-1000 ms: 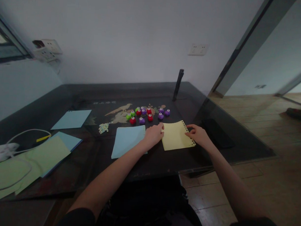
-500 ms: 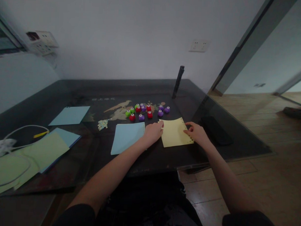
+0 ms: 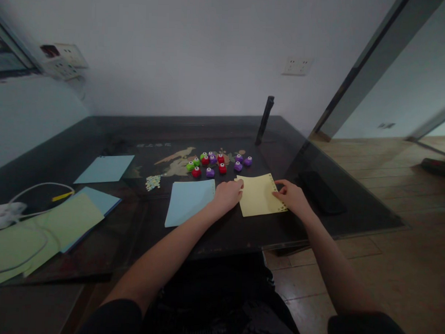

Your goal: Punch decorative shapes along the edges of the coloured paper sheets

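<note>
A pale yellow loose-leaf sheet [image 3: 260, 197] with punched holes along its right edge lies on the dark table in front of me. My left hand [image 3: 228, 194] is closed at its upper left edge, the fingers curled on the paper. At the holed right edge, my right hand [image 3: 291, 196] has the paper between thumb and fingers. Just left of the sheet lies a light blue stack of paper [image 3: 189, 200], partly under my left forearm. Beyond the papers sit several small toys with eye-like tops, among them a red one [image 3: 222, 168], a green one [image 3: 190, 167] and a purple one [image 3: 248, 161].
A black flat object [image 3: 322, 193] lies right of my right hand. Farther back stands a black upright stick [image 3: 264, 120]. Small pale pieces [image 3: 153, 182] are heaped left of the toys. On the left are a blue sheet [image 3: 104, 169], green paper [image 3: 78, 215] and a white cable [image 3: 43, 184].
</note>
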Demonstrator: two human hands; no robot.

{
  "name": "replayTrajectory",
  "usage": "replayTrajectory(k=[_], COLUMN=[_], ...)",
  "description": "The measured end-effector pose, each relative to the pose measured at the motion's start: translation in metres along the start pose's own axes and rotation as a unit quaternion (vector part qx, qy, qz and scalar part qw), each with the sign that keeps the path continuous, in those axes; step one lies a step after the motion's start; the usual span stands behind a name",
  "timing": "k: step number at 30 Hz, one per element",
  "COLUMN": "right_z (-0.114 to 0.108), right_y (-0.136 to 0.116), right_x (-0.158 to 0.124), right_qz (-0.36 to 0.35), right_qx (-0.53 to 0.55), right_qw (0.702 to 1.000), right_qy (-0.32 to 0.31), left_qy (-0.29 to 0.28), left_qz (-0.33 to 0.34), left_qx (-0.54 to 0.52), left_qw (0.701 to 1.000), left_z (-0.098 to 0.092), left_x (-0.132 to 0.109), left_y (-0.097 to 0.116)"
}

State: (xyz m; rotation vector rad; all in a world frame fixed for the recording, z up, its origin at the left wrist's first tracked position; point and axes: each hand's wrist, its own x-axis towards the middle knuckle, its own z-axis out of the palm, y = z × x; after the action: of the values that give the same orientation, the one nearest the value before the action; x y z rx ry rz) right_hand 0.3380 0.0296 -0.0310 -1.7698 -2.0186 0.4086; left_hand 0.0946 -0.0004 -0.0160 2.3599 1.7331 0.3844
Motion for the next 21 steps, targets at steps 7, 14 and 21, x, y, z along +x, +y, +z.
replayTrajectory(k=[7,14,21], right_z=[0.001,0.005,0.004], right_y=[0.002,0.004,-0.007], right_x=[0.000,0.000,-0.010], right_qz=[-0.008,-0.007,-0.034], right_qx=[0.013,0.020,-0.049], right_qw=[1.000,1.000,0.996], right_qy=[0.001,0.000,0.063], left_qy=[0.003,-0.009,-0.009], left_qz=[0.017,0.020,0.031], left_qx=[0.053,0.068,0.069], left_qw=[0.998,0.997,0.997], left_z=[0.003,0.000,-0.008], left_x=[0.002,0.002,0.000], left_y=[0.000,0.000,0.006])
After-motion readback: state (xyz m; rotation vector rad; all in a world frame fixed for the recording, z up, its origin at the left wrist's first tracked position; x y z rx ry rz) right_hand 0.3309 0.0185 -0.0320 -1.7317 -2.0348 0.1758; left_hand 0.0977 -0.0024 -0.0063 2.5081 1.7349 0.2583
